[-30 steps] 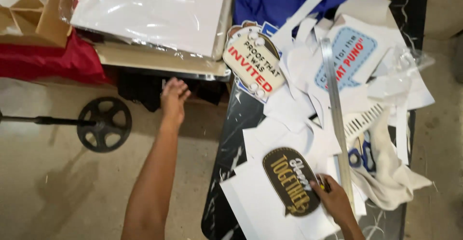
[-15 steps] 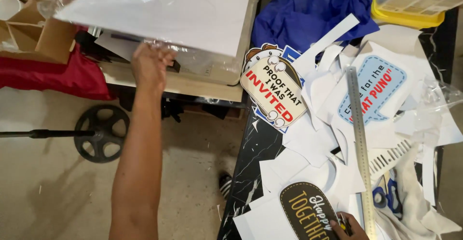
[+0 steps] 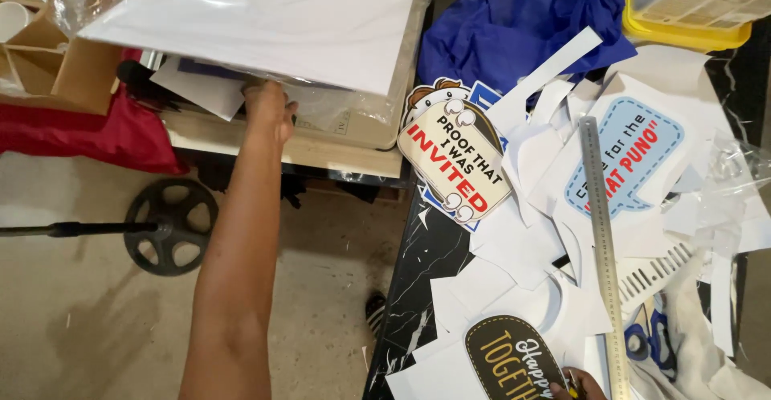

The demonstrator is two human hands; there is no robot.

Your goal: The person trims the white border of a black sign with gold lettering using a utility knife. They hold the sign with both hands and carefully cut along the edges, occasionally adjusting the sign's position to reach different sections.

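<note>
The left hand (image 3: 269, 111) is reaching under the clear plastic-wrapped stack of white sheets (image 3: 265, 22), fingers hidden, grip unclear; sliding flat should avoid creasing. The right hand (image 3: 580, 385) is barely showing beside the black oval sign (image 3: 507, 358).

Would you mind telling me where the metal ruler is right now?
In the head view, the metal ruler lies lengthwise on the right, over white paper scraps, just right of the blue speech-bubble sign.

Illumination is bright, even and diffuse, with only soft shadows beneath the cut white paper scraps (image 3: 514, 243) and a faint one on the pale concrete floor (image 3: 80, 320). Glare washes out the clear plastic-wrapped stack of white sheets (image 3: 257, 22) (surface detail lost). Focus is adequate centrally; edges show slight softness.
</note>
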